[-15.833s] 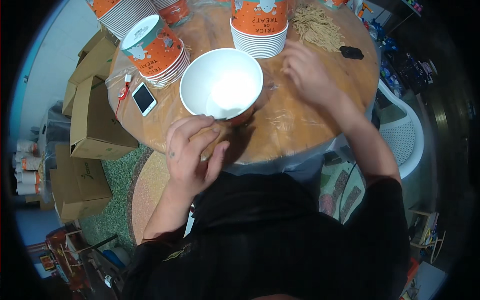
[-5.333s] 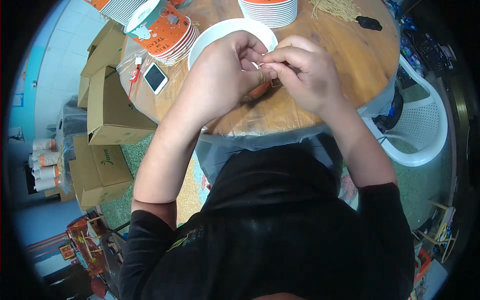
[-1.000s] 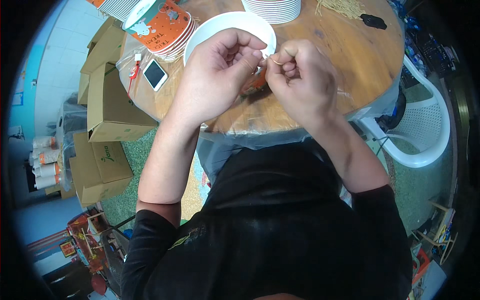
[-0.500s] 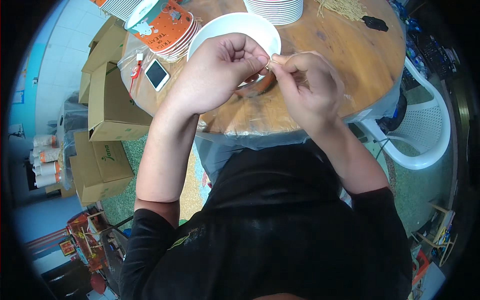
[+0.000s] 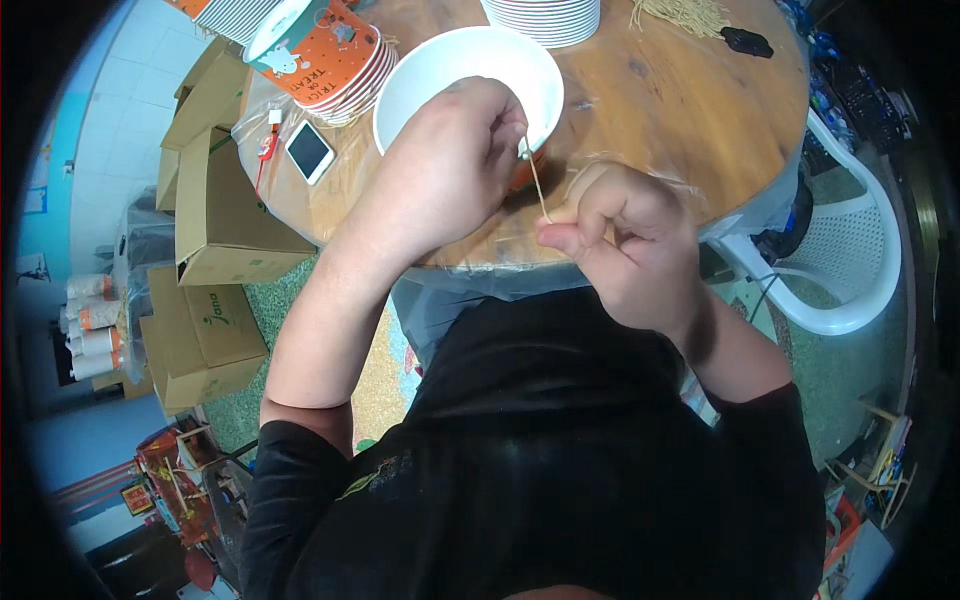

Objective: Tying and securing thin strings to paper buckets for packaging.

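Note:
A thin tan cord (image 5: 537,185) runs taut and slanting between my two hands, with a small knot near its upper end. My left hand (image 5: 465,150) pinches the upper end, over the near rim of a paper bucket (image 5: 400,75) that is white inside. Lower and to the right, my right hand (image 5: 640,235) grips the other end between thumb and curled fingers. A bit of the bucket's orange outside shows below my left hand; whether the cord is joined to the bucket is hidden.
Nested orange printed buckets (image 5: 325,60) lie tilted at the far left, beside a phone (image 5: 310,152). A stack of white-rimmed buckets (image 5: 545,15) and a bundle of tan cords (image 5: 685,15) are at the back. Cardboard boxes (image 5: 235,205) stand left, a white plastic chair (image 5: 850,250) right.
My hands, which were together at the cord, have drawn apart. The right hand has moved down and toward me, and the cord now stretches straight between them.

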`<state>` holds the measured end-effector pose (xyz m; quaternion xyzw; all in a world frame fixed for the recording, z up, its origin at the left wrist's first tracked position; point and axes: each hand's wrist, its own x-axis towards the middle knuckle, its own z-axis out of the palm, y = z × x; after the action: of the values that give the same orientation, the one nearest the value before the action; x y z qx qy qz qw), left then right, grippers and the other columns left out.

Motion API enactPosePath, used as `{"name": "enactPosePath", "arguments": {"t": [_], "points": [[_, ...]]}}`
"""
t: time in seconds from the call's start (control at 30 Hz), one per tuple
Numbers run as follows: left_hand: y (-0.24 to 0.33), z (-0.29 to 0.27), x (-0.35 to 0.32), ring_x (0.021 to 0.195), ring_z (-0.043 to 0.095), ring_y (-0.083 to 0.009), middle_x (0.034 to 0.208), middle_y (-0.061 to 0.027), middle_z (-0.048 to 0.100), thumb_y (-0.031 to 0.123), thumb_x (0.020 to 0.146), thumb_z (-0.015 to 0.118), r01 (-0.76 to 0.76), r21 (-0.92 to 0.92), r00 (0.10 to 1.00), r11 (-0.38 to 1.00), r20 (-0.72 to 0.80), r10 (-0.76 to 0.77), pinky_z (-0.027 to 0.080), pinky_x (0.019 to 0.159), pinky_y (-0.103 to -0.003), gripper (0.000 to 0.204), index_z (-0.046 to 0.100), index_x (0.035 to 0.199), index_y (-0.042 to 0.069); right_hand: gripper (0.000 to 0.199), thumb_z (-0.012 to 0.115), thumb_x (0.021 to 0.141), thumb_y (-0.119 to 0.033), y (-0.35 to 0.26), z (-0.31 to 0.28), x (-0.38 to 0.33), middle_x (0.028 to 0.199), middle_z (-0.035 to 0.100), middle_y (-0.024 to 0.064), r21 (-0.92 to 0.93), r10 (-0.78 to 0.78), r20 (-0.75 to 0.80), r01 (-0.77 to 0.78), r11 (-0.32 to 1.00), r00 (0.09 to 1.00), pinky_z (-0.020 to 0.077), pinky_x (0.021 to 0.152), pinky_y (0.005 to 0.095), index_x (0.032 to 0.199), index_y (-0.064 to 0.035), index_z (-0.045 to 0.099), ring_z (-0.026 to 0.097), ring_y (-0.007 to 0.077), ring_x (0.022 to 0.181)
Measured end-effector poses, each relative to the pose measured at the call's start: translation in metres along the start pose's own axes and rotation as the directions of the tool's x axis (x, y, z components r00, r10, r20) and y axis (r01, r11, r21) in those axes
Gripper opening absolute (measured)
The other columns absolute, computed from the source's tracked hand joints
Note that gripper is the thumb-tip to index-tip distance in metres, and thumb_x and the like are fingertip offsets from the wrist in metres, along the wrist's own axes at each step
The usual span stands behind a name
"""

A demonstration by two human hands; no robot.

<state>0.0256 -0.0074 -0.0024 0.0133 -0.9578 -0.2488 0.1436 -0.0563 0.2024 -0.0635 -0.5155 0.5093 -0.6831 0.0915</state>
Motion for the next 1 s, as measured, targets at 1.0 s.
{"name": "enactPosePath", "arguments": {"t": [1.0], "points": [[-0.026,-0.023,-0.048,0.114,0.073,-0.0377,0.101,-0.011,0.076,0.005,0.077,0.062,-0.339,-0.041,0.932,0.94,-0.15,0.33,0.048,0.112,-0.053,0.013,0.05,0.077,0.007,0.014,0.079,0.095,-0.01,-0.025,-0.067,0.036,0.098,0.077,0.0113,-0.853,-0.04,0.009,0.029,0.521,0.999,0.0602,0.075,0.0445,0.108,-0.0102,0.084,0.076,0.0354,0.088]]}}
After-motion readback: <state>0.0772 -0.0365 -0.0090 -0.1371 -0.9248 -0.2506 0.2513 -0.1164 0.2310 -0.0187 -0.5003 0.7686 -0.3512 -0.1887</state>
